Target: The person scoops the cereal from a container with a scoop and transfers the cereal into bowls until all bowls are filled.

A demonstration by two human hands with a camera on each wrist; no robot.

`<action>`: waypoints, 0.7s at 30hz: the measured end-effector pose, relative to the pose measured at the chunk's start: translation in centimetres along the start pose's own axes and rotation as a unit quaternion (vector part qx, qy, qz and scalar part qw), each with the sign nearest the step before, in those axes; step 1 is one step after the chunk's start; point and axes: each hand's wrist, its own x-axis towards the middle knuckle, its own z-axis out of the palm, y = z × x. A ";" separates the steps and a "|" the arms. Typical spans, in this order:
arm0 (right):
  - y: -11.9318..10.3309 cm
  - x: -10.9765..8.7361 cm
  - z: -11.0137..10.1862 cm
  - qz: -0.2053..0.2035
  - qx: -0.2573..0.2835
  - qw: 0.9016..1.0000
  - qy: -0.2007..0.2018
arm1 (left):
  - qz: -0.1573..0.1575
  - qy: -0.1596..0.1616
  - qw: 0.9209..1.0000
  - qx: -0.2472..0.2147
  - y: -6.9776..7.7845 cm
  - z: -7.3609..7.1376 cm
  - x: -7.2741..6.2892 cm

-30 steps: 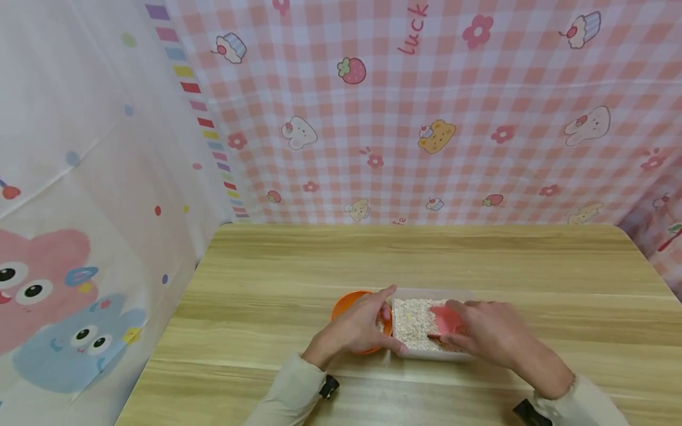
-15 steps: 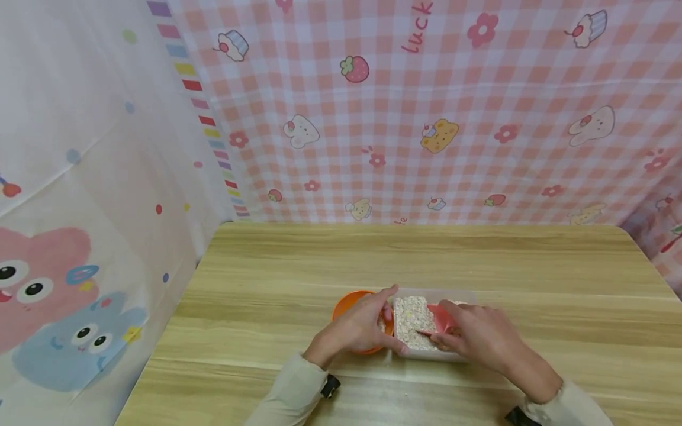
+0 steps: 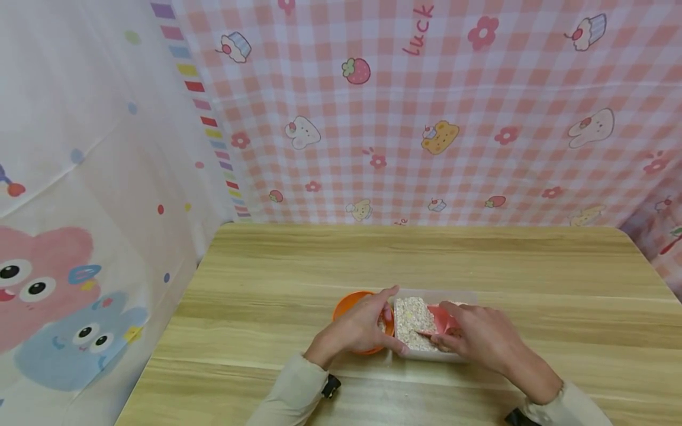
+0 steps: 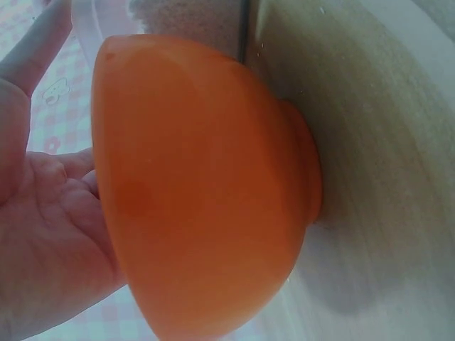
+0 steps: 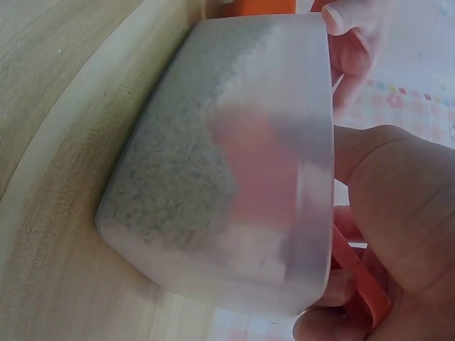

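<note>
My right hand (image 3: pixel 482 334) grips a translucent red scoop (image 3: pixel 441 318) by its handle, with the scoop pushed into oat flakes (image 3: pixel 411 319) in a clear rectangular plastic container (image 3: pixel 437 356). In the right wrist view the scoop (image 5: pixel 256 163) shows red through the container wall (image 5: pixel 313 213), and the flakes are heaped toward the far end. My left hand (image 3: pixel 362 325) spreads over the orange bowl (image 3: pixel 348 303), thumb and index finger reaching to the container's left corners. In the left wrist view the bowl (image 4: pixel 199 185) stands upright below the open palm. Some flakes show inside the bowl.
Bowl and container stand side by side on a light wooden table (image 3: pixel 288 260). A pink checked cloth (image 3: pixel 330 118) hangs behind the table, and a white cartoon-print cloth (image 3: pixel 128 189) hangs at the left. A few crumbs lie on the tabletop near the container.
My right hand has moved left with the scoop, pushing it deeper into the flakes and heaping them toward the bowl side. The left hand and bowl have stayed in place.
</note>
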 end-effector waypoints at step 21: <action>0.3 -0.6 -0.5 0.013 0.015 1.000 0.011 | -0.010 -0.010 1.000 -0.010 -0.1 -0.1 -0.1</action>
